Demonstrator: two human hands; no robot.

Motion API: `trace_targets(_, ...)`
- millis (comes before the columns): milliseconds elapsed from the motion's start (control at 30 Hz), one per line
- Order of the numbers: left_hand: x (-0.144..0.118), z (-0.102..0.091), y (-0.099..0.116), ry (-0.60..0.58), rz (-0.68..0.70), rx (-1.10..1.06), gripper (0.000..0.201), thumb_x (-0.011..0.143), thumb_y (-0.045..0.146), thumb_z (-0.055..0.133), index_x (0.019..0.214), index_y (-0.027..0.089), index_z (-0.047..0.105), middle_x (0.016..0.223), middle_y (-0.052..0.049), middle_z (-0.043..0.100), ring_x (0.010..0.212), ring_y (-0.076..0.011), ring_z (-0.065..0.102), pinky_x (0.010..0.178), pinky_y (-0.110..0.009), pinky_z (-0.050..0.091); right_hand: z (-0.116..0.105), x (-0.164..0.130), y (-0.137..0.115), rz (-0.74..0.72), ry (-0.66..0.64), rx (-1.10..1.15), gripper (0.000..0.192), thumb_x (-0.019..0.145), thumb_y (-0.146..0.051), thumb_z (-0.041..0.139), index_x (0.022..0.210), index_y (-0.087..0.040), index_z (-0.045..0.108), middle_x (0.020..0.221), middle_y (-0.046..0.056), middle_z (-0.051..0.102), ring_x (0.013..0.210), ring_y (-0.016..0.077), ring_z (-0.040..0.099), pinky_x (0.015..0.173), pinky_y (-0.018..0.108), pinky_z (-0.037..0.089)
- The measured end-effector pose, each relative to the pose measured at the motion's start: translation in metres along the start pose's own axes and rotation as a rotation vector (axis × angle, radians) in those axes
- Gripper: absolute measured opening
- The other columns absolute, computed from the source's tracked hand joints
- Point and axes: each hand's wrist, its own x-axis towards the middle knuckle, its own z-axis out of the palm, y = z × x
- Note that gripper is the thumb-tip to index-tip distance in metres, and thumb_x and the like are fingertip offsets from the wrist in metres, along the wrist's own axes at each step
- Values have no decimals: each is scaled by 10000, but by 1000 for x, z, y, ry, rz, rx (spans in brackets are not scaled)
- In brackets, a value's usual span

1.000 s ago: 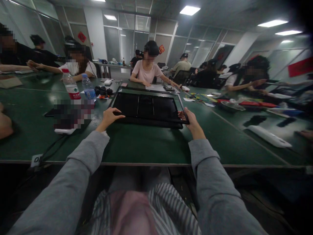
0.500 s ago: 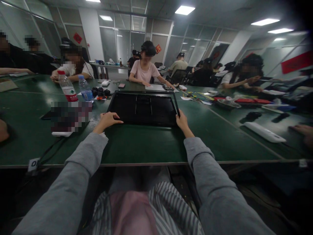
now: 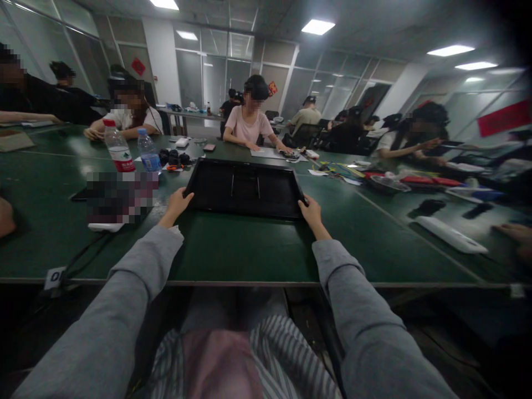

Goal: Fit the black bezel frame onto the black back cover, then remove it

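At the far left edge of the green table (image 3: 249,249) another person's hand (image 3: 5,217) rests on the surface. Right of it lie a blurred-out patch and a white flat thing (image 3: 103,226), with a dark cable (image 3: 85,252) running toward the near edge. Beyond them stand two water bottles (image 3: 118,151), one red-labelled, one blue-labelled, and some black items (image 3: 172,158).

The left hand (image 3: 178,203) is curled on the near left corner of the black panel (image 3: 245,188), thumb on top. The panel lies flat on the table in the middle, straight ahead. The right hand (image 3: 311,210) is clamped on its near right corner. The table between panel and near edge is bare green.

Beyond the panel a person in a pink top (image 3: 248,125) sits over papers. To the right are coloured tools and cables (image 3: 353,169), a clear tray (image 3: 386,183), and a white bar (image 3: 451,234); another hand (image 3: 513,233) shows at the far right.

Half a second ago the panel's right side was raised, with the right hand on that edge and the left hand spread flat on its near rim; now the panel is down and both hands are at its corners.
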Motion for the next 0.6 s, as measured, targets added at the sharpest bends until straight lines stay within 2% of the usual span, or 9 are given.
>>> trace_targets(167, 0, -4, 2, 8, -100, 25, 447, 939, 424, 589, 1258, 149, 738, 1252, -170, 762, 1138, -293, 711, 991, -362, 512, 1, 4, 3, -58, -73, 5, 620, 845, -261, 626, 1450, -125, 621, 1513, 176, 612, 1446, 301, 546, 1248, 504, 393)
trace_targets(333, -7, -12, 5, 5, -97, 139, 412, 931, 464, 568, 1146, 189, 787, 1161, -153, 790, 1108, -340, 716, 952, -407, 530, -1, 5, 4, -22, -42, 39, 555, 851, -257, 589, 1391, -144, 658, 1370, 169, 700, 1321, 308, 639, 1190, 545, 452)
trace_targets(467, -9, -12, 6, 25, -83, 223, 449, 945, 468, 544, 1184, 169, 779, 1185, -176, 780, 1115, -363, 708, 960, -437, 524, -4, 1, -2, -18, -17, 62, 520, 850, -292, 599, 1344, -154, 684, 1303, 168, 729, 1285, 325, 655, 1165, 563, 471)
trace_targets(600, -10, -9, 8, 24, -71, 259, 477, 970, 481, 504, 1196, 158, 771, 1201, -193, 769, 1125, -372, 702, 979, -447, 513, -5, -4, -9, 11, -23, 4, 530, 881, -302, 582, 1381, -149, 662, 1309, 182, 727, 1288, 340, 654, 1166, 573, 463)
